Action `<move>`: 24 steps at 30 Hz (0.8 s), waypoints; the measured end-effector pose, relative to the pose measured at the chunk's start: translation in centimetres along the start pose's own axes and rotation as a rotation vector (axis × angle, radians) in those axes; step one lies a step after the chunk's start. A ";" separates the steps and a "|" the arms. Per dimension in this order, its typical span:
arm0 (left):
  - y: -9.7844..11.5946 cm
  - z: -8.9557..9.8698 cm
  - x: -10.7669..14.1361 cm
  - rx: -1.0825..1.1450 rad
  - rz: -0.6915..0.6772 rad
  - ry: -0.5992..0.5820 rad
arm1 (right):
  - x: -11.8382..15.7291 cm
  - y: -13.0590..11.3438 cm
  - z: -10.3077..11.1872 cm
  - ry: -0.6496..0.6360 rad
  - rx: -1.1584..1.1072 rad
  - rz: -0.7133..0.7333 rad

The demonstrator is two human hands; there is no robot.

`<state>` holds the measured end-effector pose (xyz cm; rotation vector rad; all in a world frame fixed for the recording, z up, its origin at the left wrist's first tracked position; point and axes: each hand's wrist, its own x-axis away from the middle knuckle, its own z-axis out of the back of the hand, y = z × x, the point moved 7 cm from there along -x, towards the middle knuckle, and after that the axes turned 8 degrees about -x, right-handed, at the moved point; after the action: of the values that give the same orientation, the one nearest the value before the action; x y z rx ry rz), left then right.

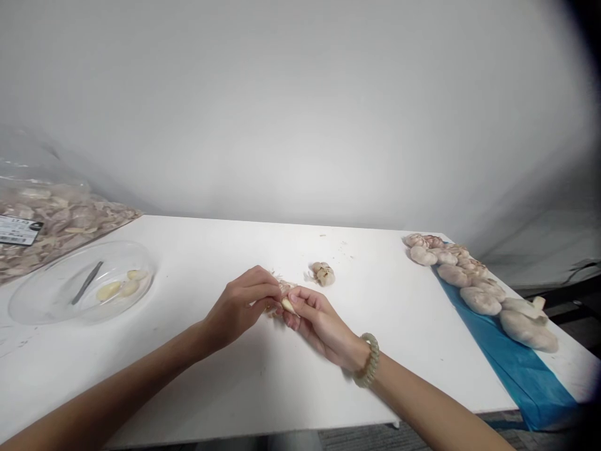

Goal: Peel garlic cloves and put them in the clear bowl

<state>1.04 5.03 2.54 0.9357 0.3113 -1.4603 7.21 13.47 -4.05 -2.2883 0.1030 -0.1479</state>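
Between the thumb and fingers of my right hand (315,319), which wears a beaded bracelet (369,360), a pale garlic clove (288,305) is pinched. The fingers of my left hand (248,300) are closed together at the clove's left side, touching it or its skin; exactly what they grip is hidden. Papery garlic skin (284,287) lies just behind my fingertips. A partly broken garlic bulb (322,274) rests on the white table a little beyond my right hand.
At the left, a clear plastic bowl (28,305) holds several peeled cloves (109,290) and a thin dark tool (87,283). Behind it sits a plastic bag of garlic skins (61,216). Several whole garlic bulbs (481,299) line a blue plastic sheet (509,366) at the right edge.
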 end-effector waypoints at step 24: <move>-0.5 -0.5 0.4 -0.134 -0.053 0.007 | 0.1 -0.5 -0.5 -0.012 0.184 0.030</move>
<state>0.84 5.12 1.79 0.8301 0.4369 -1.4655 7.21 13.44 -3.29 -2.1032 0.1133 -0.1232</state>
